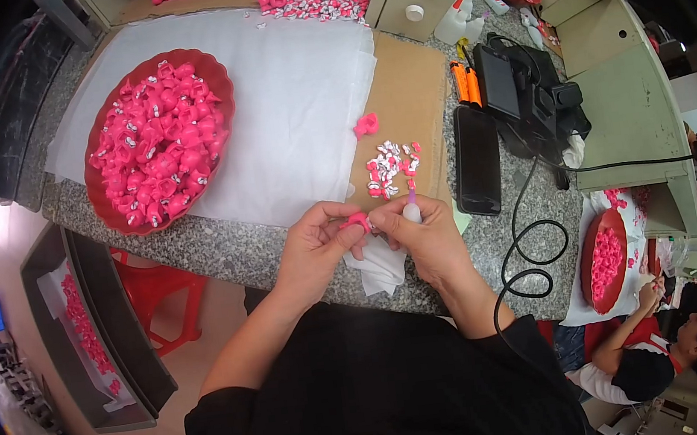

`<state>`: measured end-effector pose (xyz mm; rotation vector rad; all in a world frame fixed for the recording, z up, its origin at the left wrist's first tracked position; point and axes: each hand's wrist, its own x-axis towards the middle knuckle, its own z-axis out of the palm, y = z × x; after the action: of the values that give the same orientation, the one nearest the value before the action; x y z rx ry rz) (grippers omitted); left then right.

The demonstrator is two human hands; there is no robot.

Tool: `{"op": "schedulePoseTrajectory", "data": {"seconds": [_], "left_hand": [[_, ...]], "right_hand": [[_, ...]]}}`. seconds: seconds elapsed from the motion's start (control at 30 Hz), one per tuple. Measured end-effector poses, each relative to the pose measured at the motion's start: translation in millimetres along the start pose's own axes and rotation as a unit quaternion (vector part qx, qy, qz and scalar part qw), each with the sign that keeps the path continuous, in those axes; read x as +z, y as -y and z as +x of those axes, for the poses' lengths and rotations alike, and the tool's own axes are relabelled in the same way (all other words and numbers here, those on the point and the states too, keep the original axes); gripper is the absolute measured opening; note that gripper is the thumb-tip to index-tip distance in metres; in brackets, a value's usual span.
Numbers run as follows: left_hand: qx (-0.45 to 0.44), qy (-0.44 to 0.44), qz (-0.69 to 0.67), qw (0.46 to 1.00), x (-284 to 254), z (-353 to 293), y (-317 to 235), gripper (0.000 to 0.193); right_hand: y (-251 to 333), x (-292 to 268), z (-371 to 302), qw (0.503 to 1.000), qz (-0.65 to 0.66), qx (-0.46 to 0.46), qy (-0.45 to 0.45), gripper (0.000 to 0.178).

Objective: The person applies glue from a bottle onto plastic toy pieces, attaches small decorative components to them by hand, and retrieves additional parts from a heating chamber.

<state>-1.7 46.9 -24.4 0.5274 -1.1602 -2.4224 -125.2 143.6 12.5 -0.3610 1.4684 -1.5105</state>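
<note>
My left hand (317, 247) pinches a small pink plastic part (356, 221) between thumb and fingers. Close against it, my right hand (421, 239) has its thumb and forefinger together at the part's edge; any tiny piece between them is too small to make out. A small white bottle with a slim purplish tip (411, 209) is tucked in the right hand's fingers. Just beyond the hands, little white and pink pieces (392, 166) lie scattered on the brown cardboard (410, 81). One loose pink part (366, 124) sits above them. White crumpled tissue (383, 270) is beneath my hands.
On the left, a red scalloped tray (225, 85) heaped with pink parts rests on white paper (283, 96). A black phone (477, 160), orange lighters (466, 84) and a looping black cable (536, 278) lie to the right. Another person (640, 365) works beside a second red tray (622, 298).
</note>
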Motion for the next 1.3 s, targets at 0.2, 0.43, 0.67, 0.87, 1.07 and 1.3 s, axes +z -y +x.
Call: {"op": "schedulePoseTrajectory", "data": {"seconds": [0.2,0.43,0.67,0.87,1.07,1.3], "left_hand": [[-0.012,0.006,-0.016,1.0,1.3,-0.5,-2.6,0.017],[0.035,0.035,0.043,0.998,3.8,0.6,-9.8,0.017],[-0.008,0.046,0.235,0.971,15.2,-6.1,-23.8,0.022],[0.01,0.065,0.135,0.989,21.8,-4.6,-14.8,0.027],[0.035,0.051,0.144,0.988,22.1,-4.3,-6.0,0.024],[0.03,0.052,0.176,0.983,24.5,-1.4,-3.8,0.021]], "right_hand": [[-1.7,4.1,0.6,0.998,0.04,0.041,0.007,0.018],[-1.5,-0.5,-2.2,0.995,0.071,0.04,0.055,0.015],[-11.6,-0.8,1.6,0.991,0.115,0.015,0.063,0.015],[-13.3,2.5,2.1,0.991,0.107,0.035,0.066,0.018],[-16.5,5.2,0.4,0.99,0.124,0.009,0.069,0.02],[-14.1,5.6,-1.3,0.988,0.143,0.011,0.065,0.021]]}}
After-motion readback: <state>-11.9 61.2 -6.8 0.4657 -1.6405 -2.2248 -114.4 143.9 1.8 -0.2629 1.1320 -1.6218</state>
